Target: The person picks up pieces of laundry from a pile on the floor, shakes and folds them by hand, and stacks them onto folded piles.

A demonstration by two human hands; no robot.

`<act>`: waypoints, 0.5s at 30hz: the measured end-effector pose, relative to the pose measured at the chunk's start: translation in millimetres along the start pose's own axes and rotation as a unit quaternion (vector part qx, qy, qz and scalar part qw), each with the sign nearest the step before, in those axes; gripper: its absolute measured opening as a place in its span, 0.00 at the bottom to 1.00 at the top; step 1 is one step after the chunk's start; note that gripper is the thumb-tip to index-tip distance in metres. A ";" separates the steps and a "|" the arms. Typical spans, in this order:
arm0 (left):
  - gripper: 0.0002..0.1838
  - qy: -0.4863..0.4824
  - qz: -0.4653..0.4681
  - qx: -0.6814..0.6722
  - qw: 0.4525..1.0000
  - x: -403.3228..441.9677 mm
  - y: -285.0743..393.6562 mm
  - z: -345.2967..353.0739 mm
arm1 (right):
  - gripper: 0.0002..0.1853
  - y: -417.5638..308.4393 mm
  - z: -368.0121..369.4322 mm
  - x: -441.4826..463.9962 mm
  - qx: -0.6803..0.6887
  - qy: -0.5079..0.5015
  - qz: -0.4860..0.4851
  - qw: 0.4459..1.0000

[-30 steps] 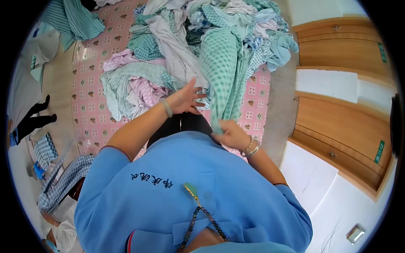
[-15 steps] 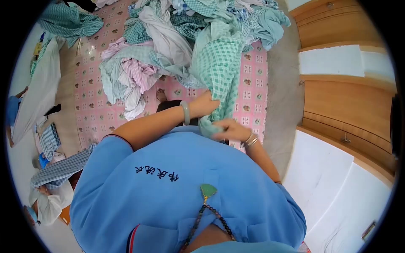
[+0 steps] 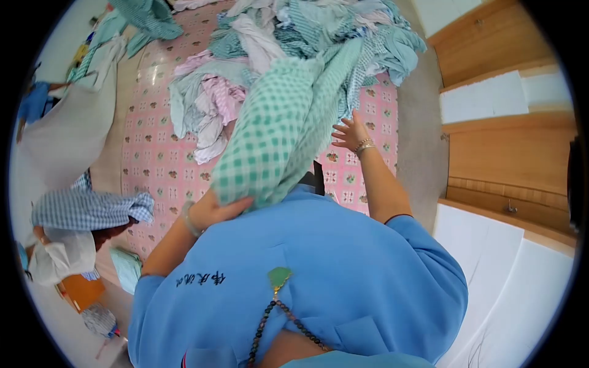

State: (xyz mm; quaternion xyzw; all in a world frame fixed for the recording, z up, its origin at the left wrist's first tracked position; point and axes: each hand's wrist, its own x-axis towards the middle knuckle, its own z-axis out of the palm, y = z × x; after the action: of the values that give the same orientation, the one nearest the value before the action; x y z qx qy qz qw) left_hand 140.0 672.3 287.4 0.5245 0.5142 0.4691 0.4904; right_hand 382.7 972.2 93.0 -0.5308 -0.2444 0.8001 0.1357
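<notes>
A green-and-white checked sheet (image 3: 270,126) stretches from the laundry pile down to my waist, partly smeared by motion. My left hand (image 3: 216,211), with a pale bangle at the wrist, is closed on its near edge, thumb on top of the fabric. To the right of the sheet, my right hand (image 3: 353,133) has its fingers spread and holds nothing. Its fingertips are close to a blue-and-white checked piece (image 3: 354,92) hanging from the pile; whether they touch I cannot tell.
A heap of mixed laundry (image 3: 319,24) lies ahead on a pink patterned floor covering (image 3: 147,153). Wooden cabinets (image 3: 512,159) line the right side. At left, co-workers handle a white sheet (image 3: 80,138) and a blue checked cloth (image 3: 86,211).
My left hand has moved left and toward my body with the sheet, which is now spread wider. My right hand has let go of the sheet and reached forward, fingers apart.
</notes>
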 end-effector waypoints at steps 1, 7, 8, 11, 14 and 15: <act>0.22 0.015 0.002 0.002 1.000 -34.2 6.5 -4.4 | 0.43 12.5 24.1 -3.7 0.037 0.005 0.026 0.999; 0.22 0.111 -0.115 -0.076 0.984 -210.9 -7.4 -2.5 | 0.28 126.2 149.4 42.6 -0.072 0.019 -0.046 0.996; 0.21 0.146 -0.205 -0.060 0.966 -236.0 -23.7 -8.3 | 0.24 144.5 164.2 50.5 -0.144 0.111 -0.073 0.981; 0.22 0.095 -0.449 0.148 0.876 -282.1 -53.4 -26.3 | 0.19 171.1 169.8 32.6 -0.096 0.047 -0.060 0.992; 0.26 0.088 -0.458 0.307 0.829 -328.4 -94.9 -25.2 | 0.16 173.4 197.6 -80.9 0.020 -0.080 -0.047 0.995; 0.28 0.178 -0.346 0.271 0.881 -339.6 -107.3 -19.3 | 0.15 182.9 201.3 -109.4 0.026 -0.147 -0.042 0.988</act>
State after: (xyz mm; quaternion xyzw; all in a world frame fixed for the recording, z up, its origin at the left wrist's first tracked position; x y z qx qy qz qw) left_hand 101.7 332.5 186.1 0.3332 0.8485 0.1977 0.3606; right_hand 249.8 716.0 144.7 -0.3927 -0.2626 0.8693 0.1457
